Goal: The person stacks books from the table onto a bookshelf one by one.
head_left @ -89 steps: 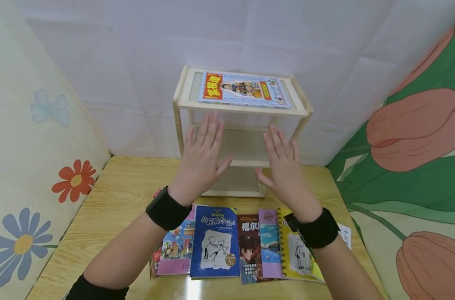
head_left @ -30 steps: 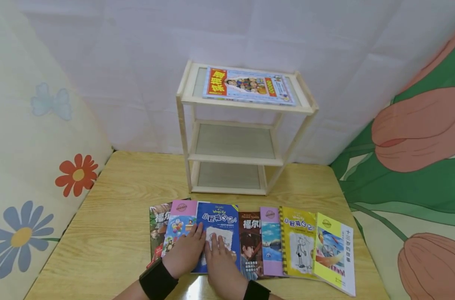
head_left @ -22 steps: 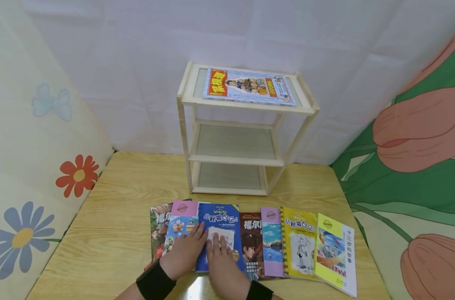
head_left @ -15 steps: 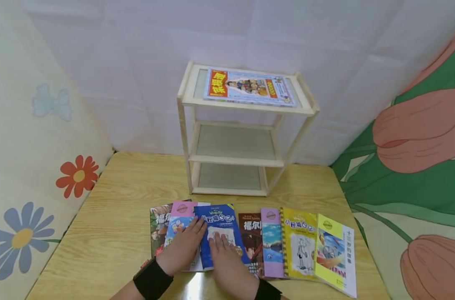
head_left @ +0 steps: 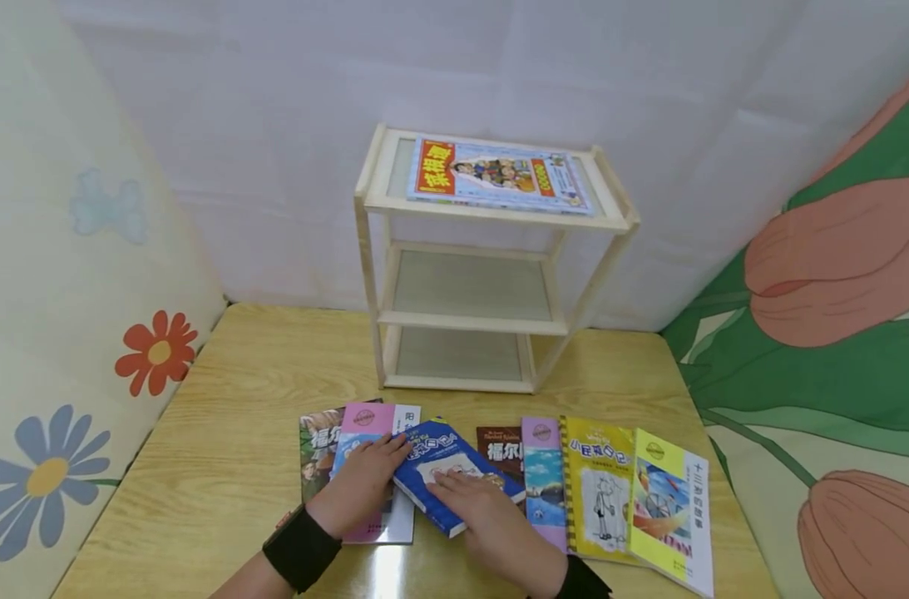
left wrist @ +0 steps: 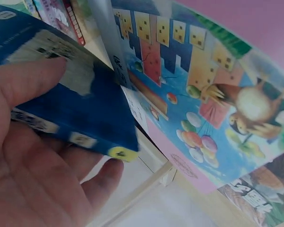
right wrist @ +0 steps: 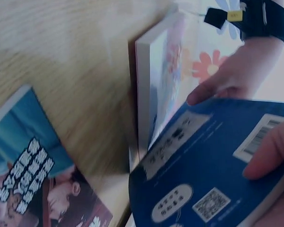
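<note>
Deep-blue rectangular paperback with a white cartoon panel (head_left: 441, 449): turned clockwise and tipped up from the flat, squared position of a second ago; it now sits between the two grips. Whether every edge is off the counter (head_left: 237, 374), I cannot tell.
Left grip (head_left: 360, 482): holds the paperback by its spine side, thumb on the front cover, fingers beneath; hardly shifted.
Right grip (head_left: 495, 524): has swung outward; holds the opposite side, thumb on the back cover, fingers across the front.
Pink glossy book with balloon art (head_left: 405, 507): under and just beside the left grip, its pale right-hand strip now uncovered.
Brown paper-covered book (head_left: 499, 445): just beyond the right grip, partly hidden by the blue paperback.
Yellow book with a spiral-patterned edge (head_left: 600, 482): to the right of the right grip, lying flat.
Pale wooden three-tier rack (head_left: 472, 322): beyond both grips, apart from them.
Handling: the paperback is probably light, fairly stiff while closed, and a little slippery on its smooth cover; its corners could bend.
Best hold: the spine with one grip, the loose page edges pinched together with the other, so it cannot fan.
</note>
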### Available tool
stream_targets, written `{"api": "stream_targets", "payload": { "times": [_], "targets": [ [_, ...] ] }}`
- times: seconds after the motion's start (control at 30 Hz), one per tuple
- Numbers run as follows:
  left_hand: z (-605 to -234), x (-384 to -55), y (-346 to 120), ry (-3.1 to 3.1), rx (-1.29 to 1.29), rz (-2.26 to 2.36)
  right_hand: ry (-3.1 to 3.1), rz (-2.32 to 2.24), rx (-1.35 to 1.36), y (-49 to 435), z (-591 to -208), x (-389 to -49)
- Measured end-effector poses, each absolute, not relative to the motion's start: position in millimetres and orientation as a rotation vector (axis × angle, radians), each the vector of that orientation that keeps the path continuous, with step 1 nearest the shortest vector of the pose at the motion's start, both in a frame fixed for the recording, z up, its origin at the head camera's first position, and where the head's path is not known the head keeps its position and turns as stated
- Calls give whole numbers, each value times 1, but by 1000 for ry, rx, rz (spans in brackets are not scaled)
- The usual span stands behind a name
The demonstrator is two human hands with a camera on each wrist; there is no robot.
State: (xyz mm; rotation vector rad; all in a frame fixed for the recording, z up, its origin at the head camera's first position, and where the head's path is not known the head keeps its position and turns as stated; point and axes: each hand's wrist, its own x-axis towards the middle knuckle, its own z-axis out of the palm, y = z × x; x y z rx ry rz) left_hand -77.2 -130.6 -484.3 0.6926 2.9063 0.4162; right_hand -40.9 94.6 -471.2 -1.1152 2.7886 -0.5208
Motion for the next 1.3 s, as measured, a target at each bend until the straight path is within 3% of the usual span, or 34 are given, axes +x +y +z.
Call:
{"api": "stream_targets", "payload": {
  "times": [0.4, 0.8, 0.93, 1.3],
  "targets": [
    [-488, -82, -137, 2795, 866, 586, 2663, -937, -1484, 128, -454, -55],
    [-475, -75, -128, 2836, 981, 590, 2617, -1095, -1495, 156, -450, -67],
    [-467, -74, -125, 2965, 1015, 527, 2616, -1080, -1449, 161, -449, -69],
    [-451, -68, -111, 3148, 978, 374, 2737, -814, -965, 162, -436, -66]
  ]
}}
